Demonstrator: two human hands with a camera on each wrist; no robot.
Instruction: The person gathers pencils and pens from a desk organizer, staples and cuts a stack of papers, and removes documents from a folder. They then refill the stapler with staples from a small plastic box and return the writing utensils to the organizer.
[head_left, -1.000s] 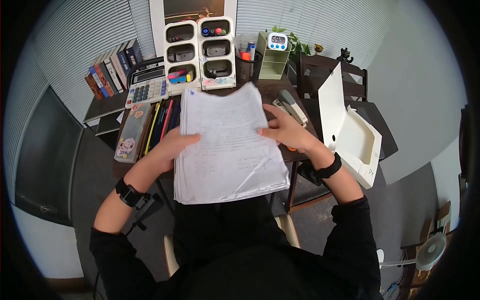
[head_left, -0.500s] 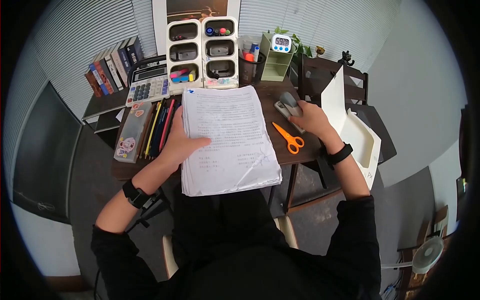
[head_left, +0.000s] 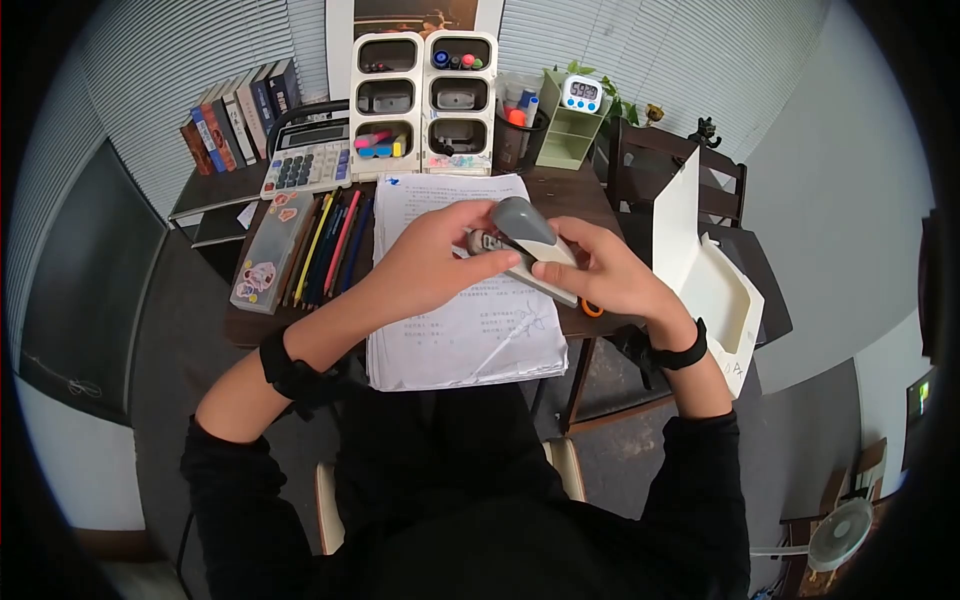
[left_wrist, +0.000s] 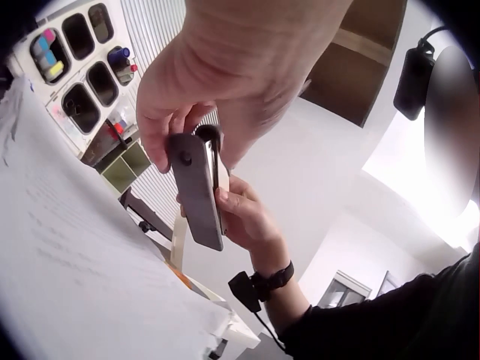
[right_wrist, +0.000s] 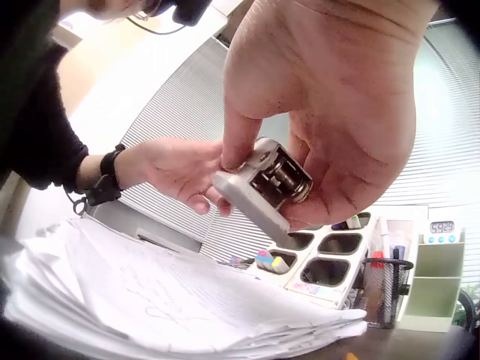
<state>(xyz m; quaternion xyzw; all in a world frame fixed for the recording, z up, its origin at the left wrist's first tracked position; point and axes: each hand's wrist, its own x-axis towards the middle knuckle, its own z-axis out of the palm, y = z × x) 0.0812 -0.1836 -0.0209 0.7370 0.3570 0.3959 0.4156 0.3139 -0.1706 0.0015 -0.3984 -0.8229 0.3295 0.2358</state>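
Centrally, the left hand (head_left: 425,262) and right hand (head_left: 618,278) grip the stapler (head_left: 524,218) with curled fingers; probably stiff and weighty, it suits side holds.

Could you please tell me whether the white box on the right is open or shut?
Open: the lid of the white box stands raised, and its hollow inside shows.

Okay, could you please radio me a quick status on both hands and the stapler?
Left hand and right hand gripping stapler, raised above paper stack. Orange scissors beside stack, partly hidden by right hand. Nothing seen between stapler and stack.
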